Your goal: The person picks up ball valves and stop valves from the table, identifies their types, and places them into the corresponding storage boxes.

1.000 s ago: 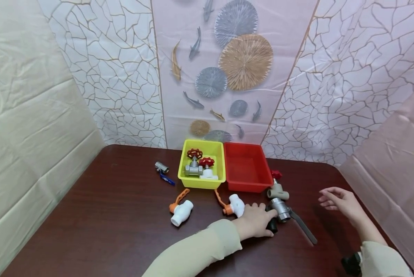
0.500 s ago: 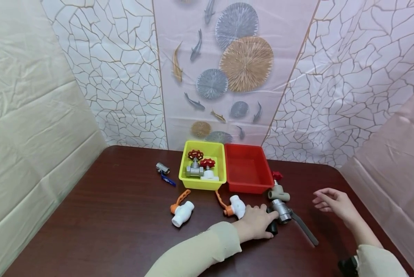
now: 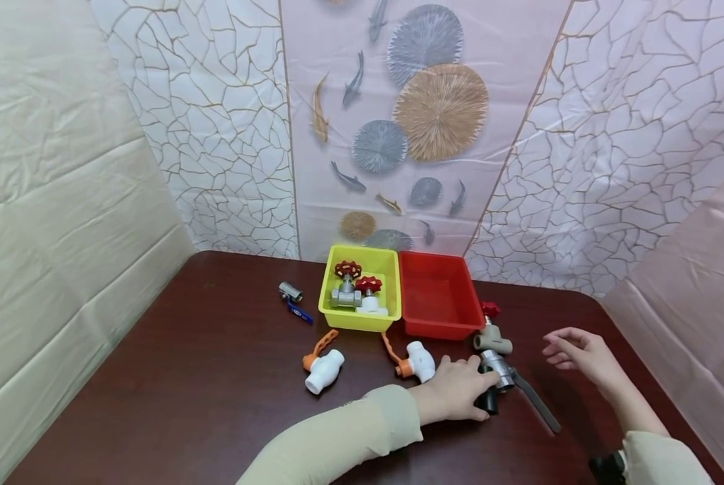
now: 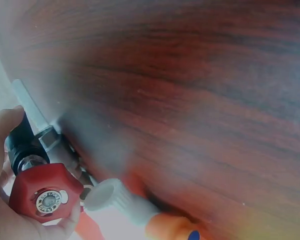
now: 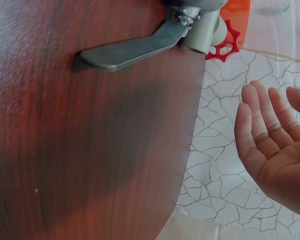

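My left hand [image 3: 458, 391] grips a black-bodied valve [image 3: 488, 401] low over the table. In the left wrist view, the fingers curl round its red handwheel [image 4: 46, 192] and black body [image 4: 25, 140]; the head view mostly hides the wheel. Right beside it lies a steel ball valve [image 3: 498, 372] with a long grey lever [image 3: 537, 404]. A white ball valve [image 3: 421, 362] with an orange handle is just left of the hand. My right hand [image 3: 582, 353] hovers over the table's right side, holding nothing, its fingers relaxed, as the right wrist view [image 5: 277, 145] shows.
A yellow bin [image 3: 359, 322] contains two red-wheeled valves. Against it stands a red bin [image 3: 437, 330]. A beige valve [image 3: 493, 340] with a red wheel lies at the red bin's corner. Further left are another white ball valve [image 3: 325, 372] and a small blue-handled valve [image 3: 291, 292].
The head view has shifted slightly. My left hand, with the black-bodied valve, has edged right toward the steel ball valve. My right hand has drifted a little left.
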`<state>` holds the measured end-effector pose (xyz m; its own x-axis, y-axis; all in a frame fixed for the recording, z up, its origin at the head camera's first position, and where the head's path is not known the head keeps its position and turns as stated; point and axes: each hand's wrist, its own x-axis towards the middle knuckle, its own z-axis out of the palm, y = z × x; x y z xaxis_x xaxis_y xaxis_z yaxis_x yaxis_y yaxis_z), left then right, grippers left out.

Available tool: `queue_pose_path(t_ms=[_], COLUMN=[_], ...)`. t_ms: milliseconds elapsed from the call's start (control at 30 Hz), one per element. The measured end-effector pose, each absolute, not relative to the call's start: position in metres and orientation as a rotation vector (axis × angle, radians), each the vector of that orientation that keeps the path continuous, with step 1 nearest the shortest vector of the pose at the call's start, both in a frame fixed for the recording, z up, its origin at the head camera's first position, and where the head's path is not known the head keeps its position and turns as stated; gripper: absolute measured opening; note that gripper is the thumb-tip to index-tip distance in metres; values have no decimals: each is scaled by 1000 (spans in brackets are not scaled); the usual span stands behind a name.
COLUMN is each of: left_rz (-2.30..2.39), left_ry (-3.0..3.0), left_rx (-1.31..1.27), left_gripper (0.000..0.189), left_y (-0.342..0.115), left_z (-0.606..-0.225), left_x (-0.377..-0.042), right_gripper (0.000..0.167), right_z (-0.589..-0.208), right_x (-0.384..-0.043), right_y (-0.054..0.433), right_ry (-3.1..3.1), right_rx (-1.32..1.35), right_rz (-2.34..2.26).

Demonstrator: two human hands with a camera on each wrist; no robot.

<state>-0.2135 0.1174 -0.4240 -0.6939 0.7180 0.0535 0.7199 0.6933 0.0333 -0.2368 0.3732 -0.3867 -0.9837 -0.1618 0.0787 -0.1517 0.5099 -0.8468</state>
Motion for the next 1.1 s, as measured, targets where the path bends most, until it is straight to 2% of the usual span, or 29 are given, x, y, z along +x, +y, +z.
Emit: queue_pose_path(t_ms=[433, 667, 1100], left_rz=[-203, -269, -344], left_ry=[-2836, -2815, -2807], left_rx=[-1277, -1311, -1320], left_gripper=[57, 54, 52], left_y=[99, 92, 60], left_z=[-410, -399, -390], left_x=[-214, -211, -201], right_gripper=[26, 13, 14], right_z=[-380, -373, -367], right_x=[-240, -239, -239], right_y=[357, 341, 306], right_ry=[2728, 2761, 2802], right_rx=[-399, -450, -593], right_rz=[-1495, -1431, -1433])
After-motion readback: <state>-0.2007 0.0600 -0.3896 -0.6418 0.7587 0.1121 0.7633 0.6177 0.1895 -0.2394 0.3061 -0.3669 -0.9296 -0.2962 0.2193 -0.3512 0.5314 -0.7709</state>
